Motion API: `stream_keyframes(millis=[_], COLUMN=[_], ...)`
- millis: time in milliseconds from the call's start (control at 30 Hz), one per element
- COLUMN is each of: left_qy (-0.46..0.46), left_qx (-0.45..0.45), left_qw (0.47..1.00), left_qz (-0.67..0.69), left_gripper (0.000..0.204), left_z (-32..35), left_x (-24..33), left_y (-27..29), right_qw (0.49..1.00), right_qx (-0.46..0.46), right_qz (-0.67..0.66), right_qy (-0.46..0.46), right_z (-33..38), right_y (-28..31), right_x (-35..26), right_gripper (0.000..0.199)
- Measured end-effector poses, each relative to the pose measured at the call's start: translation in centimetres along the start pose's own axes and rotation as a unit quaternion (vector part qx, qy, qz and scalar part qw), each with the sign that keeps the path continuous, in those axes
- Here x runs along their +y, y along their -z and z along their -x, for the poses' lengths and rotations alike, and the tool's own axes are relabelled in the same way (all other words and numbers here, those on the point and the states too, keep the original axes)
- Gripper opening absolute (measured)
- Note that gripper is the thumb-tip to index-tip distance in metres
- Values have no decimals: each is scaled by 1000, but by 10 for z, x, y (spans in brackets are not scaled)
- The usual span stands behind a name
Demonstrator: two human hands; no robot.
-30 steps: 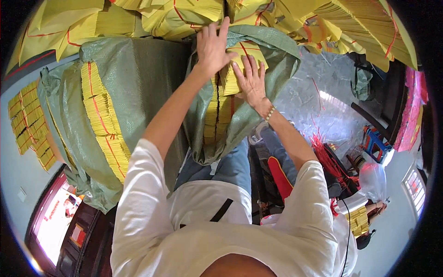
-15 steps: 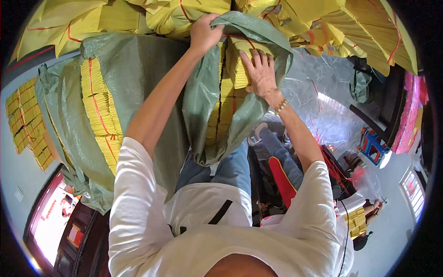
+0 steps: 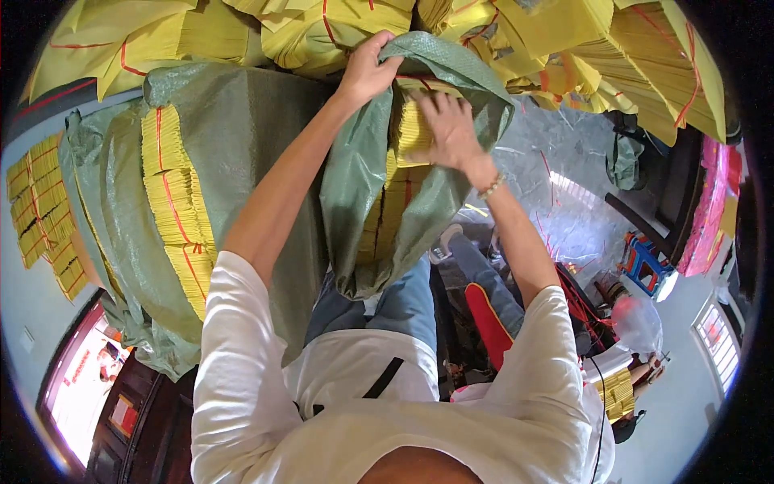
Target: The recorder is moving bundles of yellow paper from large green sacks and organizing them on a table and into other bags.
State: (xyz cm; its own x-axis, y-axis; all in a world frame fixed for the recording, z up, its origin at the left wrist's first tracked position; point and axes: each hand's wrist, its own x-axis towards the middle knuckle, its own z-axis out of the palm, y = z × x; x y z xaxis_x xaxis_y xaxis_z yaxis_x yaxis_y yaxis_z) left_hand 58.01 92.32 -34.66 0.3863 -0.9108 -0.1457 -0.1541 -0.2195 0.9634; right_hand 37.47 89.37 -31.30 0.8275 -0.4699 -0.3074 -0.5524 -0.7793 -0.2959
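Note:
A green woven sack (image 3: 355, 189) stands in front of me, its mouth turned toward me. Inside are bundles of folded yellow paper (image 3: 414, 133), tied with red string. My left hand (image 3: 372, 74) is closed on the far left part of the sack's rim. At the sack's mouth, my right hand (image 3: 453, 133) has its fingers spread over the upper yellow bundle. Motion blurs that hand, so I cannot tell whether it touches the paper. The lower bundles lie partly in shadow between the sack's folds.
Larger green sacks (image 3: 278, 121) with yellow paper showing (image 3: 173, 198) stand to the left. More yellow paper stacks (image 3: 322, 32) line the far side. On the right are a grey floor (image 3: 556, 153) with red string scraps, a blue-and-orange stool (image 3: 645, 262) and another person's leg (image 3: 484, 262).
My right hand has shifted slightly down and left over the bundle, and its fingers are now blurred. The left hand, still on the rim, has moved a little right and nearer.

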Motion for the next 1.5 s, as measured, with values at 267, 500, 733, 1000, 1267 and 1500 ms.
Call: stream_keyframes(millis=[267,500,733,1000,1267,1500], left_qy=[12,113,93,65,101,-213], left_qx=[47,153,159,60,89,223], left_qw=[992,896,910,958,927,917], left_qz=[115,401,371,274,350,-254], left_gripper=[17,26,24,23,21,42], left_z=[13,33,35,27,39,70], left_x=[12,32,43,43,39,68], left_y=[-24,-8,-2,-15,-7,-43], right_qw=[962,953,956,966,920,809], right_qx=[-177,-270,-257,-197,-52,154], right_qz=[-166,-102,-119,-164,-380,-551], right_qy=[-124,-92,-71,30,-78,-134], right_z=[-90,-68,-63,-102,-109,-81], right_y=[-19,-32,-30,-62,-91,-81], right_x=[29,8,8,39,64,80], right_gripper=[64,77,82,69,65,62])
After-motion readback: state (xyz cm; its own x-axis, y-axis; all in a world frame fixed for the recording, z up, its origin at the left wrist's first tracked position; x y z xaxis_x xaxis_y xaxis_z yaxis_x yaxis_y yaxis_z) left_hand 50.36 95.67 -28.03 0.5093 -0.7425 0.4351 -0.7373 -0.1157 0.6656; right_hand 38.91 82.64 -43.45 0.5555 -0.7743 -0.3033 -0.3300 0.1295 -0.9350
